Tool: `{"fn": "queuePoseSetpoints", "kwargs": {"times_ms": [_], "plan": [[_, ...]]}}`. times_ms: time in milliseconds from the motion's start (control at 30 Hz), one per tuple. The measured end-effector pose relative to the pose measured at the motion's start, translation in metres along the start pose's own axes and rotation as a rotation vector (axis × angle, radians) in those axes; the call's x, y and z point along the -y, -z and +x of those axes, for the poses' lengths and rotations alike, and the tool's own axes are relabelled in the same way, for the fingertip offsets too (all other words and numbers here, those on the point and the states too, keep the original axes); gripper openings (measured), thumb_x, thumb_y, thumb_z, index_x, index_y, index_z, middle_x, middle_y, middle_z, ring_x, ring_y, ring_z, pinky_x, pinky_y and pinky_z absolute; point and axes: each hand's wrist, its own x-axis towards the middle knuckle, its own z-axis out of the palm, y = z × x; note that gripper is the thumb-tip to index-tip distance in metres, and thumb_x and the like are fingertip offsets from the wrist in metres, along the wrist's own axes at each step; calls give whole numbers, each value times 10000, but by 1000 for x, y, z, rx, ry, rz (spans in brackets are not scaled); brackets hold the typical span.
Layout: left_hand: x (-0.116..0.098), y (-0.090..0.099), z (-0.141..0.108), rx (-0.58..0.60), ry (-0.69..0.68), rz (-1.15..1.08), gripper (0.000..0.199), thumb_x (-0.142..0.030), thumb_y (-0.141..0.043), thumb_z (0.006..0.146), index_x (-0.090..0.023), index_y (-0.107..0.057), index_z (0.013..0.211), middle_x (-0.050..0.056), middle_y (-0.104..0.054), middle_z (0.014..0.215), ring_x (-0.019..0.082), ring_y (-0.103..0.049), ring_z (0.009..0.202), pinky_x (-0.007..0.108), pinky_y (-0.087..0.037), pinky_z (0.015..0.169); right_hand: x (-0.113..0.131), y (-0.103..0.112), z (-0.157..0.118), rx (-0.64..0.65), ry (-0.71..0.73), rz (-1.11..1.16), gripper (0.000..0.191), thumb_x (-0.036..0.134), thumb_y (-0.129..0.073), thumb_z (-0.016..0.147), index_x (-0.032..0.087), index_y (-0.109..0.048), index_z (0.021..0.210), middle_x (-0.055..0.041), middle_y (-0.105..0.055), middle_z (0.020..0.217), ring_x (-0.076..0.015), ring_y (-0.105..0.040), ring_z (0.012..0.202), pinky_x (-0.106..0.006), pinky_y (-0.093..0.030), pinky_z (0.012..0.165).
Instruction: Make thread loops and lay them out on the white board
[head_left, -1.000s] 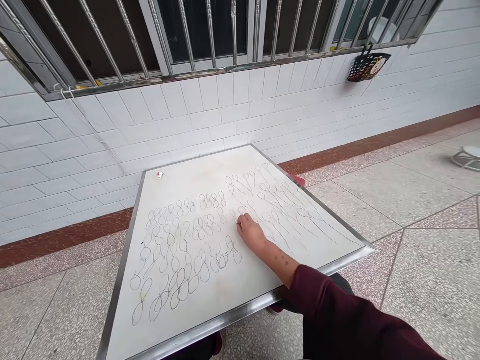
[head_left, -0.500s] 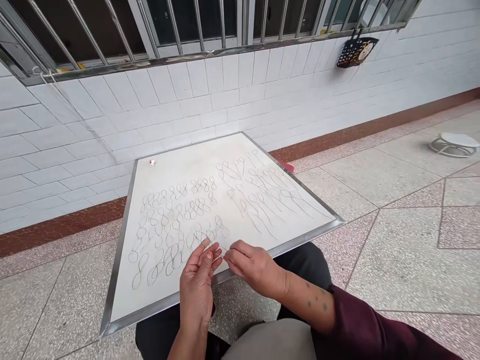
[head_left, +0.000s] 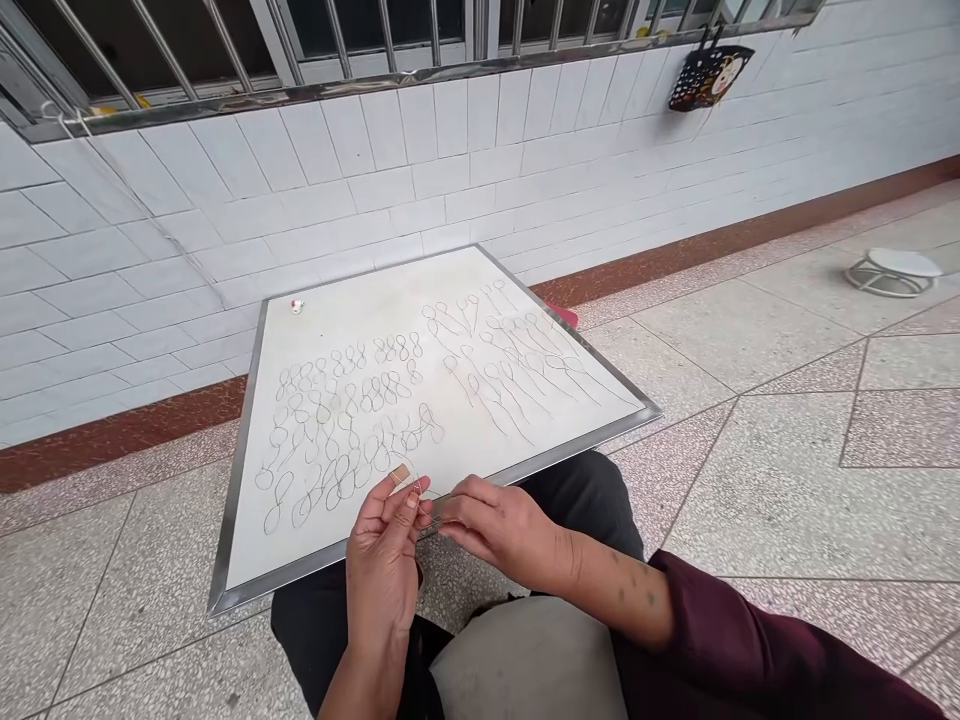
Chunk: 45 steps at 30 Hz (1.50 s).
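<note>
Over the near edge of a white metal-rimmed board (head_left: 360,290), my left hand (head_left: 386,545) pinches a thin wire (head_left: 424,513) between thumb and fingers. A tan strip, which looks like a bandage (head_left: 400,473), wraps one of its fingertips. Close beside it, my right hand (head_left: 502,530) has its fingers closed on the same thin strand. Several figure-eight wire loops (head_left: 345,485) lie in rows on the board's left half. Toward the right, wires with a loop and long loose tails (head_left: 499,385) lie spread out. Whether the strand is wire or stiff cord is hard to tell.
A small red-and-white item (head_left: 298,307) sits near the board's far left corner. Behind stands a white tiled wall (head_left: 315,210) with a barred window and a hanging dark bag (head_left: 709,78). A low white stool (head_left: 892,270) stands on the floor at the right.
The view has tilted down slightly. My right hand's fingers have shifted and straightened a little near the strand; my left hand keeps its pinch.
</note>
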Motion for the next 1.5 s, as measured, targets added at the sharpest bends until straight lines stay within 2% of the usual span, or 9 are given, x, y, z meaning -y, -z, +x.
{"fn": "queuePoseSetpoints", "kwargs": {"times_ms": [133,233,433,600,733,1000,1267,1400,1500], "plan": [[3,1,-9,23,32,9,454,-283,-894,656,-188,-732,1069,76,-783,970,121,-681,763,248,-535,743,2,0,-6,-39,-327,368,214,342,-610,961,206,-557,1118,-36,-606,939,-107,-559,651,-237,-494,583],[5,1,-14,55,26,30,429,-286,-871,689,-189,-729,1082,69,-781,946,125,-673,766,249,-522,735,6,-1,-5,-19,-506,634,318,339,-672,906,221,-546,1173,-14,-605,903,-115,-561,670,-240,-484,581],[7,1,-25,88,47,90,464,-276,-882,664,-203,-722,1094,19,-753,825,119,-648,721,259,-516,730,12,2,-1,-28,-646,988,250,391,-703,873,212,-647,1038,-22,-632,918,-146,-610,814,-295,-497,733],[7,2,-36,120,63,155,477,-300,-869,682,-206,-705,1120,-1,-725,818,110,-621,680,265,-507,717,15,7,-1,-7,-764,1073,271,447,-723,850,194,-626,866,31,-559,754,-91,-473,626,-232,-380,569],[8,3,-41,140,48,201,457,-319,-843,719,-210,-693,1137,-6,-705,836,117,-613,688,264,-495,689,18,8,-4,10,-747,1072,301,475,-708,857,192,-606,862,51,-524,704,-77,-407,571,-222,-327,529],[12,5,-44,124,-19,293,446,-338,-807,763,-224,-673,1173,-22,-687,823,107,-597,647,261,-496,679,19,5,-10,5,-647,874,239,434,-656,898,199,-620,874,19,-544,762,-104,-469,650,-220,-386,554],[13,4,-47,121,-103,382,490,-338,-790,778,-245,-629,1232,-15,-695,857,105,-567,591,261,-502,619,19,5,-14,-9,-597,839,177,380,-625,918,205,-604,924,17,-570,792,-107,-517,658,-223,-428,571],[16,8,-45,180,-117,408,456,-330,-738,838,-261,-608,1269,-30,-669,816,116,-592,645,275,-506,709,19,4,-16,16,-580,823,127,326,-566,949,204,-590,975,21,-586,774,-103,-522,612,-227,-438,566],[20,12,-44,225,-97,391,440,-321,-697,878,-265,-583,1299,-31,-645,800,143,-623,739,302,-499,789,18,1,-18,5,-512,701,107,271,-531,957,205,-599,1008,6,-620,806,-117,-557,660,-249,-467,626]]}}
